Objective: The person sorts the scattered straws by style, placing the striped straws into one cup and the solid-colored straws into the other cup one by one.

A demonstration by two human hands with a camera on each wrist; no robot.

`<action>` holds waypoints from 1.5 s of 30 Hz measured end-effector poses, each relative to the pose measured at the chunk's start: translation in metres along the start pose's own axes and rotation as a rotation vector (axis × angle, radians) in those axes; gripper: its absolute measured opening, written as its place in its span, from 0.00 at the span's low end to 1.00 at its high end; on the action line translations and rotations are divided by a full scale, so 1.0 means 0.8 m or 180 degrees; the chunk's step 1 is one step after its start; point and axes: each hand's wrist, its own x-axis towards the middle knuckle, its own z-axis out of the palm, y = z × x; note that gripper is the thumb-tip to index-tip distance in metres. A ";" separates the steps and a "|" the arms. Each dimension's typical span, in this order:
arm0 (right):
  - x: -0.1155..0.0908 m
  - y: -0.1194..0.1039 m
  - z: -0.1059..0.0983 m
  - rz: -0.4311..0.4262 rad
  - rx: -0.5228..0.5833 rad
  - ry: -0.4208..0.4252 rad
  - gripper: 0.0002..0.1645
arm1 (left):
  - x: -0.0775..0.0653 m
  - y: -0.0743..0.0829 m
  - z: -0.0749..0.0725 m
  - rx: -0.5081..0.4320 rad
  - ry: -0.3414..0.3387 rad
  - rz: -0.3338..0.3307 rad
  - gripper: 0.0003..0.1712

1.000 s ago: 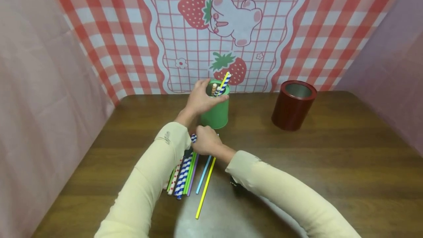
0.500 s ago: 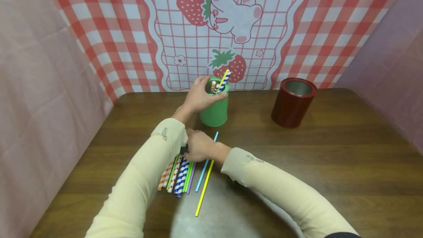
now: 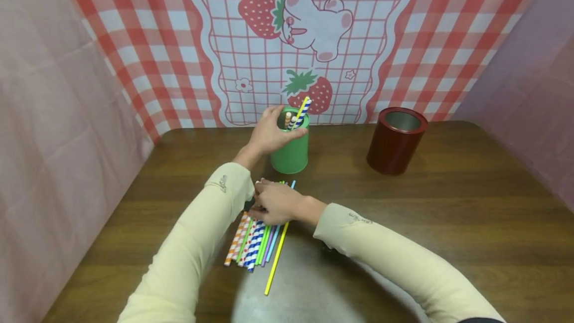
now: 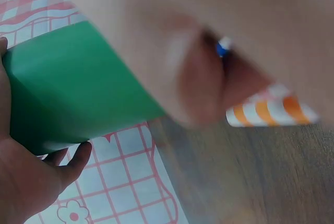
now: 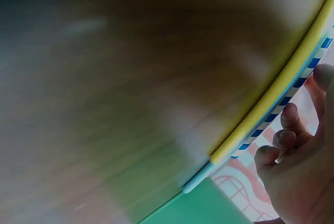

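Note:
My left hand (image 3: 274,131) grips the green can (image 3: 292,156) near its rim, thumb across the front. Several straws (image 3: 303,111) stand in that can, one yellow, others blue-striped or brown-striped. Just in front, my right hand (image 3: 280,203) lies over a row of loose straws (image 3: 254,248) on the table, fingers bent around their upper part. The row has orange-striped, red-dotted, blue-striped, green, purple and light blue straws. A longer-reaching yellow straw (image 3: 275,265) lies at its right side. In the left wrist view, my blurred right hand (image 4: 156,51) covers most of the straws.
A dark red can (image 3: 395,143) stands at the back right of the wooden table (image 3: 448,233). Behind the table hangs a red-and-white checked cloth (image 3: 148,49) with strawberries on it. Plain pink cloth (image 3: 54,138) borders the left side.
My right hand has come back from near the can's base to the straws. The row has shifted right, closing up against the light blue straw. My left hand stays on the green can.

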 end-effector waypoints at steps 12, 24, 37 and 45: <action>-0.057 0.020 -0.010 -0.0169 0.0196 -0.0079 0.18 | 0.002 -0.001 0.005 0.0042 0.0043 -0.0003 0.60; -0.110 0.034 -0.020 -0.0153 0.0166 -0.0045 0.20 | 0.001 -0.001 0.006 0.0079 0.0017 -0.0046 0.60; -0.136 0.053 -0.049 0.1869 0.0776 0.0045 0.17 | 0.000 0.003 0.006 0.0029 0.0019 -0.0090 0.60; -0.141 0.055 -0.042 0.2049 0.0837 -0.0167 0.19 | -0.001 0.001 0.006 0.0026 0.0028 -0.0073 0.60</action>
